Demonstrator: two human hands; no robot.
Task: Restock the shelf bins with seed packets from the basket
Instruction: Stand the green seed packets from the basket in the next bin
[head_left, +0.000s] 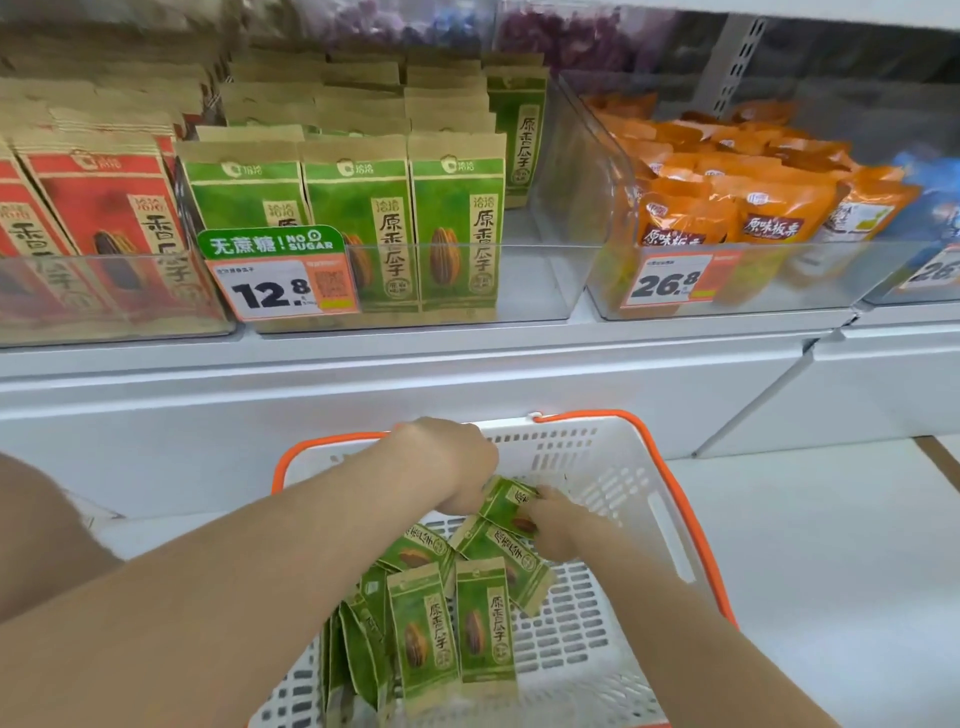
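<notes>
- Two hands meet over the far half of the basket, a white perforated carrier with an orange rim that stands on a white ledge below the shelf.
- The left hand reaches in across the left edge of the basket, knuckles up, with its fingers curled down round the upper end of a green seed packet.
- The right hand comes in from the right edge of the basket and pinches the lower right end of the same packet.
- The green seed packet is tilted, close to the far wall of the basket and just above the rest of the stock.
- The loose packets fill the middle and near left of the basket. Two show their printed faces side by side, two more lie slanted just beyond them, and several stand on edge towards the near left corner.
- The middle bin, of clear plastic, stands on the shelf and holds rows of matching green packets. Bare space shows at its right end.
- A green "NO SUGAR" sign and a price tag reading 12.8 are fixed to the front of the middle bin.
- The left bin holds red packets of the same shape.
- The right bin holds orange pouches behind a second tag reading 26.8.
- Blue pouches show at the right end of the shelf.
</notes>
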